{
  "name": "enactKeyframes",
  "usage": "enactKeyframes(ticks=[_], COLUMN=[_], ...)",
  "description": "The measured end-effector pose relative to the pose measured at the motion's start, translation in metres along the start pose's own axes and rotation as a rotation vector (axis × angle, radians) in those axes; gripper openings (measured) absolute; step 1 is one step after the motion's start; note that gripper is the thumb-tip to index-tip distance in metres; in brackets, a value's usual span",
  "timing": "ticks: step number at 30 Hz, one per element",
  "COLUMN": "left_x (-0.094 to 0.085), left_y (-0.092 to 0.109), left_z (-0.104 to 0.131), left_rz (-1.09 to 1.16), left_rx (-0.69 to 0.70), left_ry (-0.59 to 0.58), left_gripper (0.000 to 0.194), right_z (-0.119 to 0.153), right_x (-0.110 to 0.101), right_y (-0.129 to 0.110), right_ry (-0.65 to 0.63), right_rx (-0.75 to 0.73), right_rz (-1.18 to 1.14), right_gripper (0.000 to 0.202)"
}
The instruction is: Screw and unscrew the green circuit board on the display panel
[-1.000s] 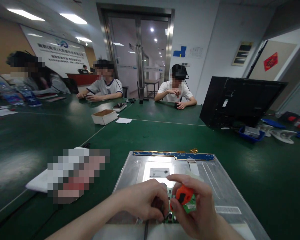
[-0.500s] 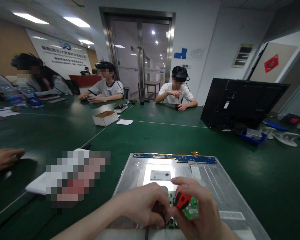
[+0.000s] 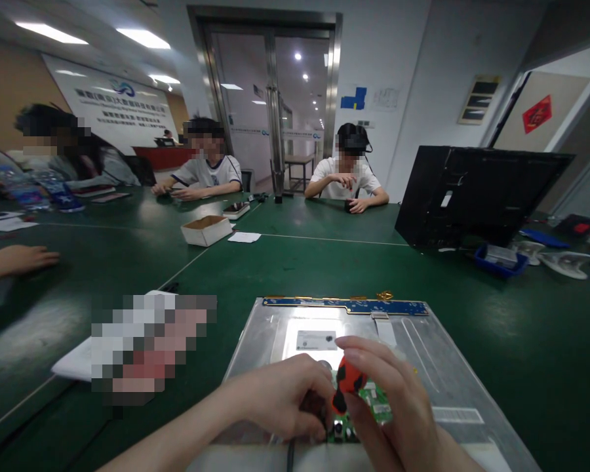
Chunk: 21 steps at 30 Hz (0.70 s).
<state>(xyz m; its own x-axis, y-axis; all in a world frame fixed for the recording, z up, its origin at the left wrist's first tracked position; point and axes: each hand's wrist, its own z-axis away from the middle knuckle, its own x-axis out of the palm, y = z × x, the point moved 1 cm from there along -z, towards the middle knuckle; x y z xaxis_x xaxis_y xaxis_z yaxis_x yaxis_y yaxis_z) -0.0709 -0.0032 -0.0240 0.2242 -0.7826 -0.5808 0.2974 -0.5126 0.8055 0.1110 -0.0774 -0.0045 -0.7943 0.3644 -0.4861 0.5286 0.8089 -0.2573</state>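
Observation:
A metal-backed display panel (image 3: 417, 367) lies flat in front of me, with a green circuit board (image 3: 376, 400) on it near my side. My right hand (image 3: 398, 400) grips the orange and black handle of a screwdriver (image 3: 353, 377) between thumb and fingers, above the board. My left hand (image 3: 288, 393) is closed at the board's left edge, fingertips curled down beside the screwdriver. What its fingers hold is hidden. A dark cable (image 3: 290, 455) comes out below that hand. Along the panel's far edge runs a blue circuit strip (image 3: 319, 305), joined by a white ribbon cable (image 3: 384, 331).
A black monitor (image 3: 476, 196) stands at the right behind a blue tray (image 3: 501, 261). An open white box (image 3: 206, 231) sits mid-table. A blurred white and reddish item (image 3: 147, 347) lies left of the panel. Another person's hand (image 3: 24, 260) rests farther left; several people sit across.
The screwdriver handle has turned and shifted slightly left in my right hand's fingers. My left hand stays nearly in place. The neighbour's hand at the left has moved and flattened.

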Motion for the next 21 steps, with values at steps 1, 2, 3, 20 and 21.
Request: enactKeyframes(ticks=[1, 2, 3, 20, 21], left_x=[0.0, -0.001, -0.001, -0.002, -0.002], left_y=[0.0, 0.001, 0.001, 0.006, 0.006], left_z=[0.0, 0.0, 0.0, -0.001, -0.001], left_rz=[-0.013, -0.021, -0.024, -0.036, -0.037], left_rx=[0.005, 0.012, 0.017, 0.028, 0.028], left_ry=[-0.001, -0.008, -0.014, -0.027, -0.021], left_gripper=[0.014, 0.014, 0.014, 0.016, 0.016], right_z=[0.0, 0.001, 0.003, -0.003, -0.003], right_x=[0.001, 0.002, 0.004, -0.001, 0.0], right_y=[0.0, 0.0, 0.0, 0.003, 0.003], right_ry=[0.029, 0.07, 0.11, -0.035, -0.006], right_rx=[0.011, 0.022, 0.04, 0.036, 0.026], right_rz=[-0.015, -0.035, -0.057, -0.066, -0.067], right_gripper=[0.05, 0.048, 0.047, 0.054, 0.054])
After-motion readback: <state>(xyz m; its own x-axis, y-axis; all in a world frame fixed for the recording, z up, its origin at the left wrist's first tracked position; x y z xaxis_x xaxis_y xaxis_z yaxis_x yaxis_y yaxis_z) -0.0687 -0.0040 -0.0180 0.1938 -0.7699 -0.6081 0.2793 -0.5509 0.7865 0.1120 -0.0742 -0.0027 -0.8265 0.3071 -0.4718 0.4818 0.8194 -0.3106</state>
